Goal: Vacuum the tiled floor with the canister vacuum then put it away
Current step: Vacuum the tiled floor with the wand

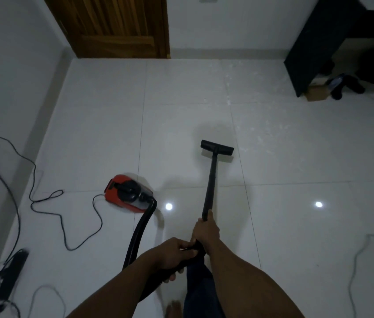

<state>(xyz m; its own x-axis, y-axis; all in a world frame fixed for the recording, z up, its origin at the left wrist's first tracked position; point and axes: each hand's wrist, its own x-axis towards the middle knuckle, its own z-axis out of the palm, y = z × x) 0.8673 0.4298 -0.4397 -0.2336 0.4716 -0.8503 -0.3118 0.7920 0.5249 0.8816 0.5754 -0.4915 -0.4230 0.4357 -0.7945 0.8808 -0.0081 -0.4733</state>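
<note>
- Step in hand (judged): the vacuuming pass; putting away not begun
- Canister vacuum (pixel 127 192) sits on the tiled floor (pixel 296 161) and is taken as the reference for all places below
- Floor head (pixel 217 148) lies flat on the tile, beyond the canister and to its right, at the end of the black wand (pixel 211 177)
- Right hand (pixel 205 232): fingers wrapped round the upper end of the wand, nearer the person than the canister and to its right
- Left hand (pixel 172 253): closed round the hose grip just behind the right hand; whether the two touch I cannot tell
- Hose (pixel 140 230) runs from the canister's near end in a curve to the left hand
- Pale specks (pixel 245 92) lie well beyond the canister, past the floor head
- Next move calls for pushing the head forward into that patch; the canister may need towing by the hose
- Power cord (pixel 66 216) lies in loose loops left of the canister, so there is slack for towing
</note>
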